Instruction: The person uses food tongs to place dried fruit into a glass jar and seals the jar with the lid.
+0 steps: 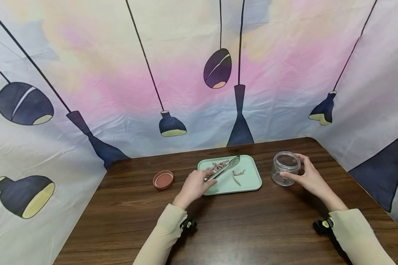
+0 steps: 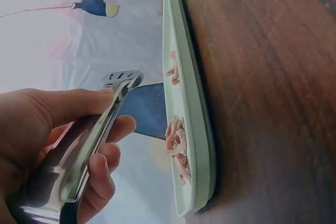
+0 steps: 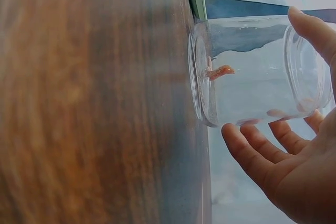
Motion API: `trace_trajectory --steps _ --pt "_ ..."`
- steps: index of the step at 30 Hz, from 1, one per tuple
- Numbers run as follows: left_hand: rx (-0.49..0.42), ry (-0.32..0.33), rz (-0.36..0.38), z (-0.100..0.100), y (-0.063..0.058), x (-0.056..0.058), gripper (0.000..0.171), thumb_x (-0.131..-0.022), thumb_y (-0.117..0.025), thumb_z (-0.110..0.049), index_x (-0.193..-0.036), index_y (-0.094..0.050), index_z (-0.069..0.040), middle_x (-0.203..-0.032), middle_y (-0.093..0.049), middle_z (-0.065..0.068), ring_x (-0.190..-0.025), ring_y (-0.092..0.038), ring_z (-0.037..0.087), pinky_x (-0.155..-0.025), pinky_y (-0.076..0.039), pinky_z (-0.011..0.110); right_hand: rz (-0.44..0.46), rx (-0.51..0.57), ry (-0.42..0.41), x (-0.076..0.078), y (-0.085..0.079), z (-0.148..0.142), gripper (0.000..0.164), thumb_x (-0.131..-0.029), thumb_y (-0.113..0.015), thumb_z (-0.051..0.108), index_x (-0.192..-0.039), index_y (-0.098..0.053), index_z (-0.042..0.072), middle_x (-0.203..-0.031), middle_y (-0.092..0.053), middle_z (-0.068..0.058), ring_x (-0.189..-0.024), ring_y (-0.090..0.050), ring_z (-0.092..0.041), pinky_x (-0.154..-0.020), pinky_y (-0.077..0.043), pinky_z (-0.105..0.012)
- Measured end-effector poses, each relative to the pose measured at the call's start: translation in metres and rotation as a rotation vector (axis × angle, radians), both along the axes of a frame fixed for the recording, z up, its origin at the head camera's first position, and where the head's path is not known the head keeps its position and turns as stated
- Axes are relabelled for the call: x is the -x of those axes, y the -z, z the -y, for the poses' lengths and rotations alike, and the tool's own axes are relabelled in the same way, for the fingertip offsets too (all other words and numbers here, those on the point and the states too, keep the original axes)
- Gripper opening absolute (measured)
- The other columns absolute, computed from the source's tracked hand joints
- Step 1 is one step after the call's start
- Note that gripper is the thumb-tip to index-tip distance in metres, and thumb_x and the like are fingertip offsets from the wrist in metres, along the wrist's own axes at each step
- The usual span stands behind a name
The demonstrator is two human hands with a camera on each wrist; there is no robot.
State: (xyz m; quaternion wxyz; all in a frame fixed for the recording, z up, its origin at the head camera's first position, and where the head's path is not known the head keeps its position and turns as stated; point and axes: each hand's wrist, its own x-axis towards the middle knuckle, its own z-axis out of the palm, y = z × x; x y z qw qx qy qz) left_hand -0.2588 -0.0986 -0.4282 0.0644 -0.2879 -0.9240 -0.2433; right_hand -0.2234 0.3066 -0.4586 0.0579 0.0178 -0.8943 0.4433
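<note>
My left hand (image 1: 193, 187) grips a pair of metal tongs (image 1: 224, 168), their slotted end pointing right over a pale green tray (image 1: 249, 183). In the left wrist view the tongs' tips are apart from the food. A small pile of brownish-pink strips (image 1: 219, 165) lies on the tray's left half, with a few loose strips (image 1: 237, 177) near its middle. My right hand (image 1: 310, 178) holds a clear, lidless jar (image 1: 281, 179) upright on the table, thumb on one side and fingers on the other. One small strip (image 3: 220, 72) lies at the jar's bottom.
A round reddish-brown lid (image 1: 163, 180) lies on the dark wooden table (image 1: 238, 228), left of the tray. The jar stands just right of the tray. Behind the table's far edge hangs a cloth (image 1: 192, 92) printed with lamps.
</note>
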Motion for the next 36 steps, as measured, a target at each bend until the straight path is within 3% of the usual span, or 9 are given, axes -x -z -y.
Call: trace_trajectory --steps 4,8,12,15,19,26,36 --pt "-0.016 0.003 0.015 0.002 -0.004 0.002 0.033 -0.096 -0.072 -0.026 -0.123 -0.072 -0.007 -0.079 -0.07 0.002 -0.055 -0.055 0.007 -0.06 -0.048 0.03 -0.002 -0.007 0.003 0.001 0.0 -0.002 0.106 -0.089 -0.075 0.048 -0.16 -0.009 0.003 -0.153 -0.023 -0.034 -0.117 -0.045 -0.048 -0.083 -0.045 -0.055" --pt "-0.022 0.006 0.033 0.003 -0.004 0.001 0.036 -0.096 -0.071 -0.026 -0.126 -0.07 -0.005 -0.066 -0.063 -0.001 -0.049 -0.049 0.009 -0.057 -0.045 0.031 -0.007 -0.003 0.005 0.002 0.0 -0.001 0.106 -0.089 -0.076 0.048 -0.159 -0.01 0.003 -0.152 -0.024 -0.033 -0.117 -0.045 -0.048 -0.083 -0.044 -0.055" --pt "0.005 0.025 0.025 0.004 0.003 -0.003 0.034 -0.095 -0.072 -0.026 -0.122 -0.072 -0.005 -0.084 -0.073 0.007 -0.063 -0.065 0.018 -0.064 -0.053 0.036 0.003 -0.003 0.003 0.001 0.003 -0.001 0.106 -0.089 -0.076 0.048 -0.16 -0.01 0.004 -0.152 -0.024 -0.032 -0.118 -0.044 -0.048 -0.082 -0.045 -0.054" --pt "0.057 0.034 0.004 0.003 0.012 -0.005 0.032 -0.094 -0.074 -0.028 -0.118 -0.073 -0.007 -0.101 -0.075 0.008 -0.076 -0.07 0.018 -0.071 -0.056 0.037 0.004 -0.004 0.003 0.0 0.006 0.001 0.105 -0.089 -0.076 0.047 -0.159 -0.012 0.004 -0.151 -0.026 -0.032 -0.116 -0.046 -0.046 -0.082 -0.046 -0.053" --pt "0.122 0.05 -0.001 0.003 0.016 -0.004 0.035 -0.094 -0.074 -0.031 -0.119 -0.072 -0.006 -0.094 -0.074 0.005 -0.068 -0.065 0.012 -0.067 -0.054 0.035 -0.003 -0.004 0.008 0.0 0.006 0.0 0.104 -0.089 -0.076 0.047 -0.158 -0.013 0.003 -0.151 -0.026 -0.032 -0.116 -0.046 -0.046 -0.082 -0.045 -0.054" --pt "0.205 0.088 -0.035 0.001 0.008 0.0 0.039 -0.095 -0.073 -0.03 -0.125 -0.069 -0.006 -0.1 -0.075 0.01 -0.074 -0.071 0.021 -0.069 -0.057 0.04 -0.002 -0.004 0.013 0.0 0.005 -0.001 0.105 -0.088 -0.076 0.048 -0.159 -0.013 0.004 -0.152 -0.025 -0.033 -0.118 -0.044 -0.048 -0.083 -0.044 -0.056" --pt "0.276 0.115 -0.105 -0.002 -0.001 0.002 0.029 -0.094 -0.075 -0.025 -0.117 -0.072 -0.008 -0.077 -0.069 0.0 -0.059 -0.06 0.012 -0.057 -0.052 0.035 0.001 0.0 0.014 0.002 0.004 -0.001 0.105 -0.089 -0.076 0.049 -0.159 -0.012 0.004 -0.152 -0.024 -0.033 -0.118 -0.043 -0.048 -0.083 -0.044 -0.056"
